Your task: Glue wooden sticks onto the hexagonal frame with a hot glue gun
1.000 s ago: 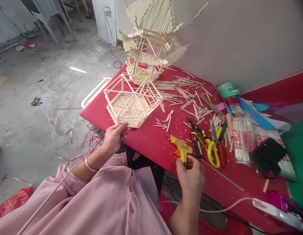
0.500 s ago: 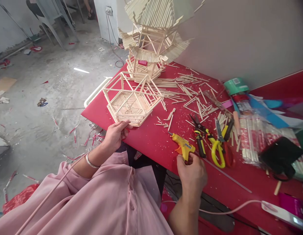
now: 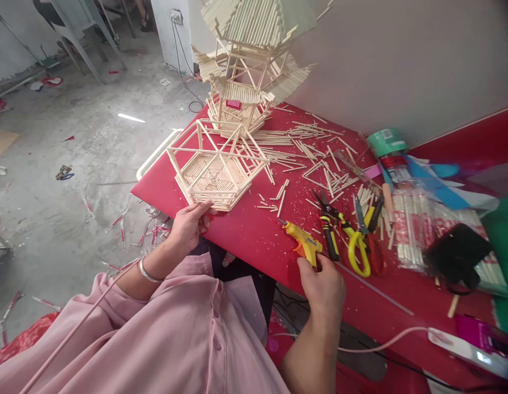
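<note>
My left hand (image 3: pixel 192 223) is closed at the near edge of a hexagonal stick frame (image 3: pixel 215 178), thumb and fingers pinching its lower rim. The frame has a base of concentric wooden sticks, short uprights and an open top ring with crossing spokes. It stands at the red table's front left edge. My right hand (image 3: pixel 324 282) is closed around the handle end of a yellow glue gun (image 3: pixel 305 242), whose nozzle points to the upper left, toward the frame. Part of the grip is hidden by my fingers. Behind the frame rises a tiered stick pagoda (image 3: pixel 249 65).
Loose sticks (image 3: pixel 315 131) lie scattered across the red table (image 3: pixel 257 246). Right of the glue gun are black-and-yellow pliers (image 3: pixel 331 238) and yellow-handled scissors (image 3: pixel 357 254). Farther right sit bagged sticks (image 3: pixel 413 230), a black pouch-like item (image 3: pixel 459 254) and green tape (image 3: pixel 387 143).
The whole view has shifted slightly, with the scene sliding left. My right hand has moved a little to the right at the glue gun's handle. My left hand stays at the frame's rim.
</note>
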Motion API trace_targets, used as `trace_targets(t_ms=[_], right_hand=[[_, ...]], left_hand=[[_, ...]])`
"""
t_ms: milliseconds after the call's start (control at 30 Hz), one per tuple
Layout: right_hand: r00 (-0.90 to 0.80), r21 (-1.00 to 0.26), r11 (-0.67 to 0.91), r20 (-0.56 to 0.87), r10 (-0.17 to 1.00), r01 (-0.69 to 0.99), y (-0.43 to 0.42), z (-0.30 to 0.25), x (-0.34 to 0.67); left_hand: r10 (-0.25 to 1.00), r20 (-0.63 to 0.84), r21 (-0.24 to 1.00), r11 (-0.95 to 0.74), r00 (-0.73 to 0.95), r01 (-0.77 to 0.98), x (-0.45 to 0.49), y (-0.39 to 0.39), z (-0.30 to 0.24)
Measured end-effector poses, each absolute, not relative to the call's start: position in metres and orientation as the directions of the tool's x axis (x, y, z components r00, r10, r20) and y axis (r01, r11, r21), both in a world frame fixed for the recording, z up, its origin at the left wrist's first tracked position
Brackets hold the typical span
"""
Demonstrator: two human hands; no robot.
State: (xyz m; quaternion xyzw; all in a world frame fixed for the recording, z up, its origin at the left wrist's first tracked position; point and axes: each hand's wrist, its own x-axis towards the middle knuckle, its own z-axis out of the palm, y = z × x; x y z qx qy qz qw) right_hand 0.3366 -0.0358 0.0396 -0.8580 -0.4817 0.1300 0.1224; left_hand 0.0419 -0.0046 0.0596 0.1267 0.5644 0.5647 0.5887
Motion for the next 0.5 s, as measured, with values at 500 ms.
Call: trace_targets(t_ms=[500], right_hand=[[0.395,-0.983,-0.183,-0.168,0.903,0.000,-0.059,0.037,0.299]], left_hand=[[0.793,-0.528,0.788,0.324,-0.303,-0.523,0.044,-0.004,0.057]])
